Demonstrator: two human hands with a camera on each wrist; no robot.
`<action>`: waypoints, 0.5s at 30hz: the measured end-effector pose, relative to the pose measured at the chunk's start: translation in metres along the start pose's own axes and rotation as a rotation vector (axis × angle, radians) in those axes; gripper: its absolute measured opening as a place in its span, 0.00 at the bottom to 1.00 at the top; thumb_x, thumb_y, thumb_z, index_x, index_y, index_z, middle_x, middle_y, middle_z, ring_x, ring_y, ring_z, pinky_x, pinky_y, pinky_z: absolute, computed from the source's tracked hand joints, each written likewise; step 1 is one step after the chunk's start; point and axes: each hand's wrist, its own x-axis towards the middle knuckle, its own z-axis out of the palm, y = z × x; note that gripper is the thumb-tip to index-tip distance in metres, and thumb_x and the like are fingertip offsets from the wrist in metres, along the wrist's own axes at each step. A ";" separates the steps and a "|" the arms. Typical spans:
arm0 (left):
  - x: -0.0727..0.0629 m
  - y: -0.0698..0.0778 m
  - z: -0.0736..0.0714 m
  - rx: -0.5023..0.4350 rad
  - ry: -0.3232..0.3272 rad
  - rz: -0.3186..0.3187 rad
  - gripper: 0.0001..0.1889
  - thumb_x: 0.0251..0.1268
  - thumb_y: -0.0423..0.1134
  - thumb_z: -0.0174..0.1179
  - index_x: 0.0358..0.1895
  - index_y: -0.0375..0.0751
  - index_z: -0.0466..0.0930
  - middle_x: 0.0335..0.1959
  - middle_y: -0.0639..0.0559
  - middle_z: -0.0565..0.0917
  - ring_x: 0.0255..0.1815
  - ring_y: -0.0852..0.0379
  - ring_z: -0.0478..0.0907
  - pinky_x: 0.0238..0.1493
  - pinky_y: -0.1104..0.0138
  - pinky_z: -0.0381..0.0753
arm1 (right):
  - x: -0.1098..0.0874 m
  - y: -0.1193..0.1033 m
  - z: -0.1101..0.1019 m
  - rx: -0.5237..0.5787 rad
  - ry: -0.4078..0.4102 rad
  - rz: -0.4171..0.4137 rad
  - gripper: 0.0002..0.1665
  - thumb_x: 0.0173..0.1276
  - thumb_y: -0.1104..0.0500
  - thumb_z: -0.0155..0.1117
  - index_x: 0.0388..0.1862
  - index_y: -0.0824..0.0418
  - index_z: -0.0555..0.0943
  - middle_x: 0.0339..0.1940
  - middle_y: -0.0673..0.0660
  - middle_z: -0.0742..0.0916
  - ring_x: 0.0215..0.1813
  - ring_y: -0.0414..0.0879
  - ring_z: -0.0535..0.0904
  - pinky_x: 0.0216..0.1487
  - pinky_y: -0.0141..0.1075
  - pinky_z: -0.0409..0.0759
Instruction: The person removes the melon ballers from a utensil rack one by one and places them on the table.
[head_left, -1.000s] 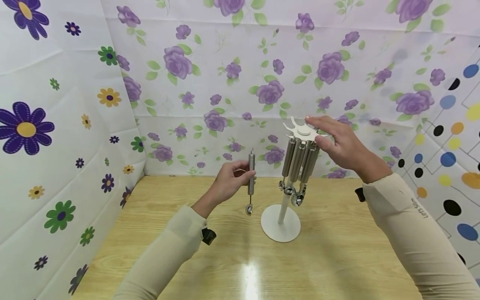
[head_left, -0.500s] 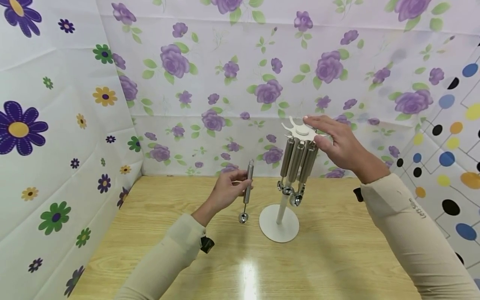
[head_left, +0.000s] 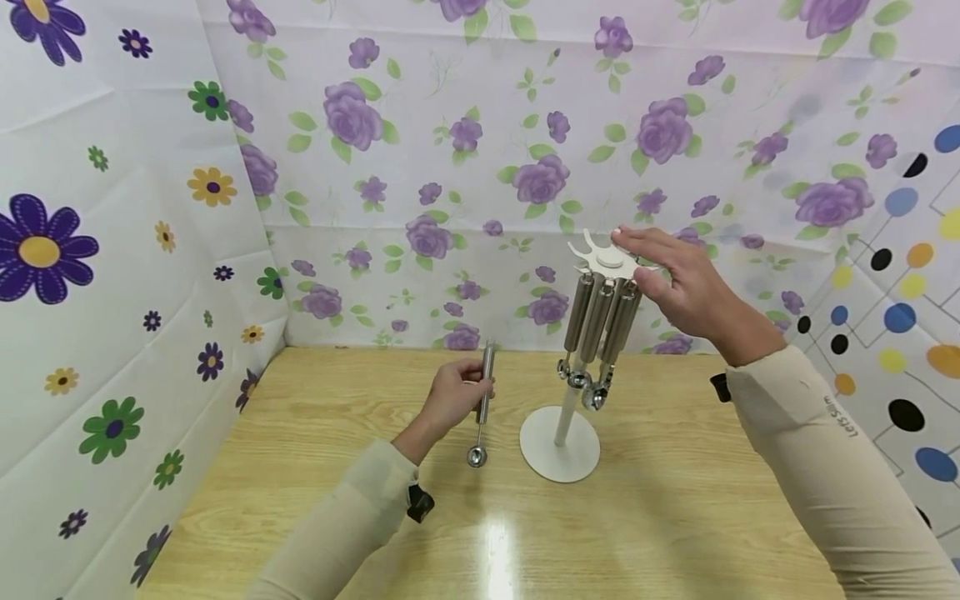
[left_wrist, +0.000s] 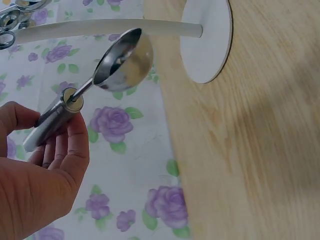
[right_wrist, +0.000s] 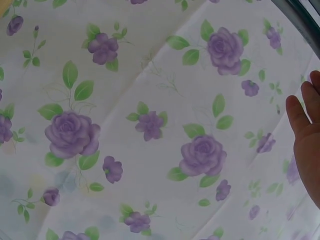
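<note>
My left hand [head_left: 447, 398] pinches the steel handle of a melon baller [head_left: 485, 392] between thumb and fingers. The tool hangs slightly tilted, scoop down, left of a white stand [head_left: 536, 450]. In the left wrist view, the shiny scoop bowl [left_wrist: 132, 65] is beyond the left hand [left_wrist: 45, 175]. Several similar steel-handled tools [head_left: 596, 325] hang from the stand's hooked top [head_left: 607, 260]. My right hand [head_left: 682, 283] rests on the right side of that top, fingers extended and thumb at its near edge. In the right wrist view, only part of the right hand [right_wrist: 310, 135] shows.
The stand's round base sits on a wood-grain table [head_left: 315, 483]. A cloth with purple roses [head_left: 427, 150] hangs behind it. Patterned sheets, one with flowers [head_left: 142, 317] and one with dots [head_left: 900, 333], flank the left and right sides.
My left hand has moved down and slightly left with the melon baller, away from the stand, and its scoop bowl has turned. My right hand stays on the stand's top.
</note>
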 end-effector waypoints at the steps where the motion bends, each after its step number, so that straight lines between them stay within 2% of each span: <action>1: 0.000 -0.002 0.001 -0.003 -0.002 -0.018 0.17 0.67 0.28 0.61 0.58 0.26 0.78 0.40 0.42 0.81 0.34 0.52 0.85 0.31 0.66 0.85 | 0.000 0.000 0.000 -0.003 -0.003 0.000 0.44 0.77 0.31 0.42 0.69 0.67 0.74 0.68 0.67 0.77 0.67 0.65 0.72 0.64 0.67 0.66; 4: 0.000 -0.010 0.002 0.002 -0.014 -0.053 0.18 0.66 0.27 0.62 0.59 0.27 0.78 0.41 0.42 0.82 0.34 0.53 0.85 0.33 0.64 0.86 | 0.000 0.000 -0.002 -0.013 -0.014 -0.001 0.44 0.78 0.31 0.42 0.69 0.67 0.74 0.68 0.67 0.76 0.67 0.66 0.72 0.63 0.66 0.66; 11: 0.002 -0.033 0.005 0.037 -0.024 -0.072 0.20 0.68 0.31 0.62 0.61 0.30 0.78 0.40 0.43 0.80 0.35 0.54 0.83 0.36 0.61 0.87 | 0.001 -0.001 -0.002 -0.018 -0.020 -0.012 0.45 0.78 0.31 0.41 0.69 0.68 0.73 0.68 0.68 0.76 0.67 0.65 0.72 0.63 0.66 0.66; 15: 0.005 -0.048 0.006 0.044 -0.026 -0.109 0.21 0.68 0.32 0.63 0.63 0.31 0.78 0.38 0.43 0.79 0.34 0.54 0.81 0.37 0.61 0.87 | 0.001 -0.001 -0.004 -0.020 -0.026 -0.011 0.46 0.77 0.30 0.40 0.70 0.67 0.73 0.68 0.68 0.76 0.67 0.66 0.72 0.62 0.67 0.66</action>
